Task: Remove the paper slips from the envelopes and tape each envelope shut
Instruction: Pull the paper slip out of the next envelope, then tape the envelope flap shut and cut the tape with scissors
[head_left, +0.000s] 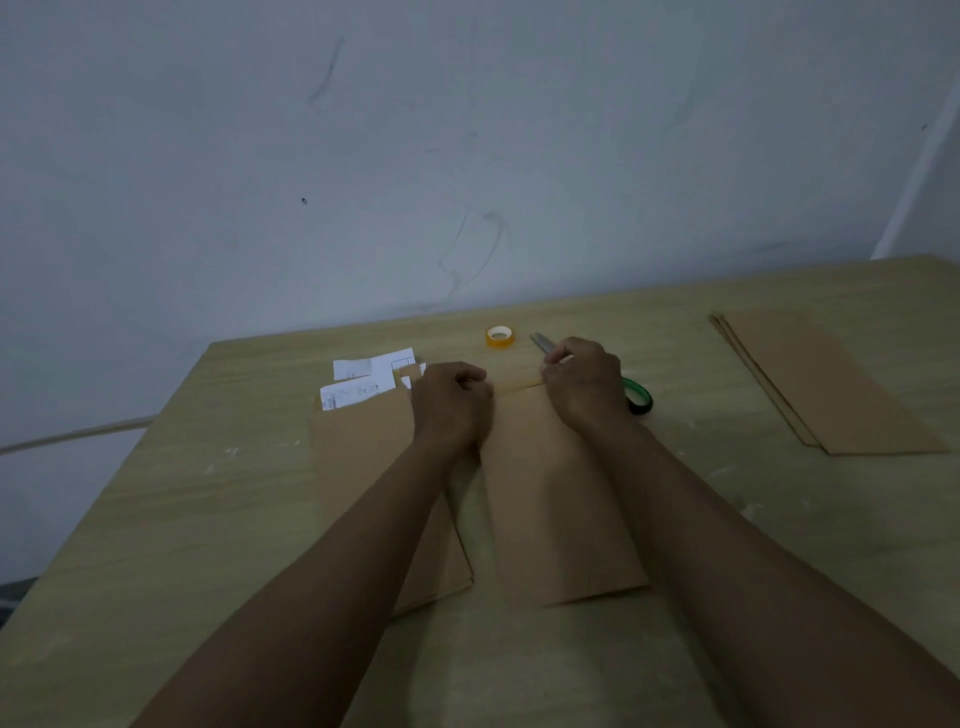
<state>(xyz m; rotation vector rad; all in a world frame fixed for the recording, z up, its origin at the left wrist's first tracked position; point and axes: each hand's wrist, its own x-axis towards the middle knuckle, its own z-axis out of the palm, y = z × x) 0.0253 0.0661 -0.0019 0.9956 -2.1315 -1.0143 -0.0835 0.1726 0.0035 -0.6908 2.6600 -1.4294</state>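
While both hands press along flap edge, sealing step underway: left hand (453, 400) and right hand (584, 382), fingers curled, pinch top of centre envelope (561, 499); tape strip unclear. Tape roll (500, 338) just beyond grip; slips (363, 384) left. Next: smooth flap flat.

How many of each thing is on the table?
Tape roll: 1
Scissors: 1
Envelope under the hands: 1
Envelope piles, left and right: 2
Paper slips: at least 2, overlapping
Total: at least 7
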